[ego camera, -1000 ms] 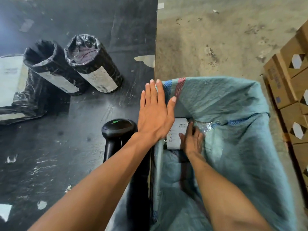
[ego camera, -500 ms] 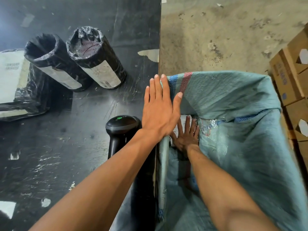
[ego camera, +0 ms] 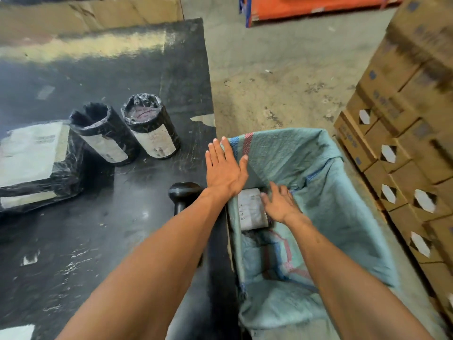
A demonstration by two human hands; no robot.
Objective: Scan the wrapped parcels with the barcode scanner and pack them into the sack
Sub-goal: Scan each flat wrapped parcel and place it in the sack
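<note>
**Three parcels unpacked, one in the sack**

Three wrapped parcels wait on the table (ego camera: pixel 73 241), all left of the sack (ego camera: pixel 343 217), and each carries a risk. Farthest from the sack lies the flat parcel (ego camera: pixel 36 165), black film with large pale labels; nearer stand the open roll (ego camera: pixel 103 136) and the capped roll (ego camera: pixel 152 128), touching each other and leaning a little. A careless reach for one roll could, I judge, topple the other, since they stand on narrow ends. Their barcoded labels face the person, but the glossy, wrinkled film could make a scan misread.

Just left of the sack, the scanner (ego camera: pixel 185 192) stands at the table edge, partly hidden by the left forearm; a sweep of that arm could knock it off.

At the sack's near-left rim, the left hand (ego camera: pixel 225 170) lies flat with straight fingers, pressing the cloth against the table edge and holding nothing. If it lifts, the limp woven mouth may sag shut.

Inside the sack, the packed parcel (ego camera: pixel 252 208) lies against the left wall, white label up. The right hand (ego camera: pixel 282 204) hovers over it, fingers loose and spread, gripping nothing; whether it touches the parcel I cannot tell.
</note>
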